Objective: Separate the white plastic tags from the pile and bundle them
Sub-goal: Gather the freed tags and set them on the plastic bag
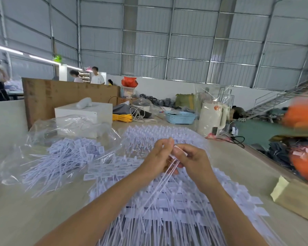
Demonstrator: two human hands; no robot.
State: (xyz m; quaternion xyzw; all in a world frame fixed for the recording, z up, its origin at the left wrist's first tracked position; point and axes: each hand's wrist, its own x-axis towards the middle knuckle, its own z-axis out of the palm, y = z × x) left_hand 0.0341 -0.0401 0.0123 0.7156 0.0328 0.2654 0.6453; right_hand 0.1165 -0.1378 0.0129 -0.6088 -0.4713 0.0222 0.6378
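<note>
Pale, smooth desk (34, 201) carries a sprawling pile of thin white plastic tags (167, 206). Above it, left hand (158, 157) and right hand (192, 158) pinch a few long-tailed held tags (169, 172) together.

Factory/warehouse floor, packing-type work. Evidence: high corrugated metal walls (185, 41) on steel framing, strip lights (5, 48), metal staircase (281, 98) at right. Long worktable (25, 201) buried in white plastic tags (167, 201), clear bags (69, 125), cardboard sheet (69, 95). Other workers (97, 76) stand at benches in back.
</note>
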